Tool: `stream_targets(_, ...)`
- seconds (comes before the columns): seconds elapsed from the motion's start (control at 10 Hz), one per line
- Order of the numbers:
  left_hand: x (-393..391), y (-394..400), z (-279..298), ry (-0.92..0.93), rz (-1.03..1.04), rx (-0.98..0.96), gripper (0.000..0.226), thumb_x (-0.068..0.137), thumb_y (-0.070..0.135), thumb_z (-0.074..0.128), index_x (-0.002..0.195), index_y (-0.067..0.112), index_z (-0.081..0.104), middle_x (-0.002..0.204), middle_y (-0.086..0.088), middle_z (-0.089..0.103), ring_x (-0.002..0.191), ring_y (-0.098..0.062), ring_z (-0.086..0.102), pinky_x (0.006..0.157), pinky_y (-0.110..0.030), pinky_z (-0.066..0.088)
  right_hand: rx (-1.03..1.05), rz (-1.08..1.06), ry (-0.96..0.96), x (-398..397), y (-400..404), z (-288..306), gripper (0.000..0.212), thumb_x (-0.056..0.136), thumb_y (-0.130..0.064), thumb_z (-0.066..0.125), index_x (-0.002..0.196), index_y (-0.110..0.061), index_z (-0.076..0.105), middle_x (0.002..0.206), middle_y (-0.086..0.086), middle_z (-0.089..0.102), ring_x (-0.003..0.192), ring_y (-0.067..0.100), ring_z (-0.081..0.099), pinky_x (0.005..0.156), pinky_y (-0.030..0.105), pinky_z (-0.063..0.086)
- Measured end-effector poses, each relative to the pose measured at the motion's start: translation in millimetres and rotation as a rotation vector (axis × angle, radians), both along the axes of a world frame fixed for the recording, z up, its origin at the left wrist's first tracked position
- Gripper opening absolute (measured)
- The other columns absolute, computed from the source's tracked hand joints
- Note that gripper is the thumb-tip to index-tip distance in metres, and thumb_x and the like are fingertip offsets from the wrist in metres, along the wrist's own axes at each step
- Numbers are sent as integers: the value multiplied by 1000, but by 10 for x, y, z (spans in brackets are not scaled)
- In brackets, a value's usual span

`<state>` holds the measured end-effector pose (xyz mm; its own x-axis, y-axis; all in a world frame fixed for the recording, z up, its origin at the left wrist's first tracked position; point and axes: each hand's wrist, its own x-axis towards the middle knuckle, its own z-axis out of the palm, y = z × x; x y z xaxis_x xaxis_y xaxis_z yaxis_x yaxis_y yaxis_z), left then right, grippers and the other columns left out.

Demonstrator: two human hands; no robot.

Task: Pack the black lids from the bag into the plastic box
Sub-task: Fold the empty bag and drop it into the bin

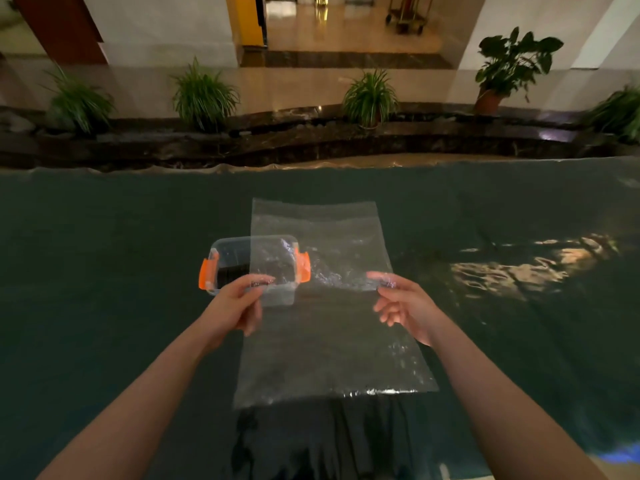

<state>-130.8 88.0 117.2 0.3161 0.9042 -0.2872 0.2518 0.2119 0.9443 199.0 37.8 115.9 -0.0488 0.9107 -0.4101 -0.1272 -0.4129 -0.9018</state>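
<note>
I hold the bag [322, 306] up between my 2 hands, and it looks flat and empty to me. My left hand [239, 303] pinches its left edge between thumb and forefinger, the other fingers curled loosely below; my right hand [401, 303] pinches the right edge the same way, the spare fingers hanging relaxed. Just beyond my left fingertips, partly behind the clear film, sits the box [254, 263] with its 2 orange clips, resting on the dark cloth [104, 254]. Something black lies inside it, on the side away from my right hand; I take that to be the lids [232, 273], though through the plastic I cannot count them or see their shape. So I judge the emptying step finished or nearly so, with packing close to done. Next, I would put the bag down to the right of the box, clear of it, then check the lids lie flat; I see no cover for the box here.
</note>
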Motion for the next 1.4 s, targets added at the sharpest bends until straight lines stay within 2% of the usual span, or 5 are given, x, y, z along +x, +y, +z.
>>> stream_targets(0.5,26,-76,-93,-276,155,-298,5,71,13,69,74,14,65,73,-8,60,57,-16,60,50,-28,51,-178,-65,213,12,-85,-128,19,93,-1,43,89,-10,60,63,7,65,49,16,59,39,20,42)
stream_targets(0.7,-46,-102,-253,-1058,1032,-835,24,81,11,59,105,11,61,110,-13,63,90,-28,63,68,-37,58,-157,-106,187,-11,-93,-231,22,92,9,42,90,-8,56,59,6,54,42,12,46,37,18,34)
stream_targets(0.8,19,-405,-16,-612,249,-590,26,90,25,57,110,11,62,96,-13,73,83,-31,67,74,-42,54,-168,-75,79,-65,-131,-222,21,96,-1,38,87,-12,53,66,11,63,51,21,59,42,22,42)
stream_targets(0.9,-11,-377,-66,-256,161,-437,29,92,34,56,110,14,63,105,-15,72,88,-34,69,78,-46,54,-168,-71,52,-87,-149,-221,21,100,-11,37,87,-15,52,73,12,67,59,26,65,46,25,47)
stream_targets(1.4,467,-653,-569,-559,728,-388,27,93,13,57,120,10,57,102,-8,69,71,-13,70,55,-25,57,-180,-137,738,-702,-304,-339,67,87,-58,38,137,-14,43,141,12,53,130,31,49,108,51,37)
